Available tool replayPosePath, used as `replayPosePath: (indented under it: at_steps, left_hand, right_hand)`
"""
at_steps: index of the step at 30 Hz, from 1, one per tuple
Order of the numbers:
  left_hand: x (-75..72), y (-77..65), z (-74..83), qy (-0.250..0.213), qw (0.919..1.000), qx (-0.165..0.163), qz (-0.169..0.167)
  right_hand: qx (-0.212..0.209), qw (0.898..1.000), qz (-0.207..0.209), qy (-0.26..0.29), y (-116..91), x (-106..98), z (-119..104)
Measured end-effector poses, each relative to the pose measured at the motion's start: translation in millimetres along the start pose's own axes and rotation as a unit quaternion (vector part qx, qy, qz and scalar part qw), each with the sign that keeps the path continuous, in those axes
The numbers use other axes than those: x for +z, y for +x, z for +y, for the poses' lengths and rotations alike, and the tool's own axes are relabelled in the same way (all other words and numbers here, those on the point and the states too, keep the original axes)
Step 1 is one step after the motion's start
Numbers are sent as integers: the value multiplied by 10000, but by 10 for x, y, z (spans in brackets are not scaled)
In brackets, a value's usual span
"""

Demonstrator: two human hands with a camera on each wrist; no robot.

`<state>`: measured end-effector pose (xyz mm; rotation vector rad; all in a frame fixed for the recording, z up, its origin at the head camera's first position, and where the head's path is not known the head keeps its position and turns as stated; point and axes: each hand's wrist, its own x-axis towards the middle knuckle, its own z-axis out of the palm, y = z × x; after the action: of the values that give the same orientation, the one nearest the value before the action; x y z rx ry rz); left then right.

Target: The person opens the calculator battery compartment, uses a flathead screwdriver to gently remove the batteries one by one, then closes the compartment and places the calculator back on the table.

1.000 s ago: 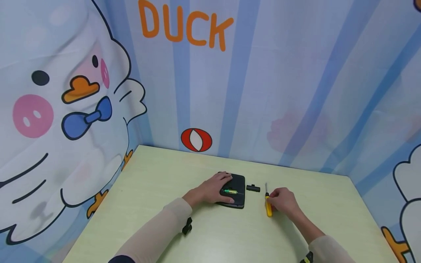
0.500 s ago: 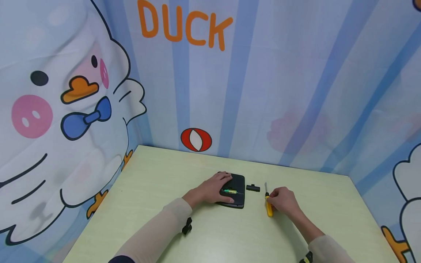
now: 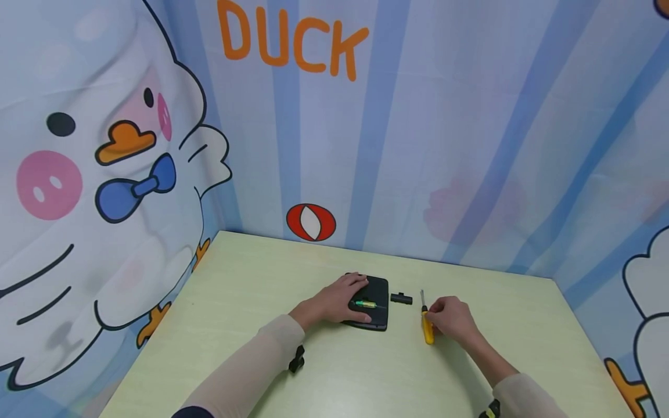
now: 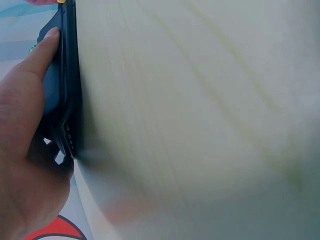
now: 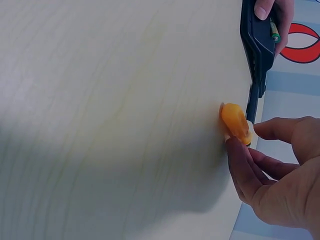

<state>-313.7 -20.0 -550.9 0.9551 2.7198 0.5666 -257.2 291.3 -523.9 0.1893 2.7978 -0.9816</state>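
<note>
Your right grip [image 3: 452, 318] pinched the yellow screwdriver [image 3: 427, 331], near three o'clock of the black device [image 3: 380, 292].
Your left grip [image 3: 341, 299] lay spread on it; the small black piece [image 3: 401, 298] between could be knocked if the screwdriver swung toward nine o'clock.

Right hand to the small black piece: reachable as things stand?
Probably not cleanly: the right hand pinches the yellow screwdriver, which sits between it and the small black piece. With the screwdriver put down, the way looks short.
</note>
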Motion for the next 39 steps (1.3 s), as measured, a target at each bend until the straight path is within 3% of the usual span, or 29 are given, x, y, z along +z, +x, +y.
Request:
replayPosePath:
  at_steps: [13, 27, 34, 39]
  left_hand:
    - [14, -5, 3, 21, 10000, 33, -1]
    - [9, -1, 22, 38, 10000, 27, -18]
    - [17, 11, 16, 59, 10000, -33, -5]
    - [8, 6, 13, 50, 10000, -75, 6]
  right_hand:
    - [-791, 9962, 341, 102, -38, -47, -92]
    - [-1545, 9868, 313, 358, -83, 138, -209]
    - [-2117, 9755, 263, 536, -88, 222, -275]
    - [-2240, 9725, 238, 589, -68, 274, -352]
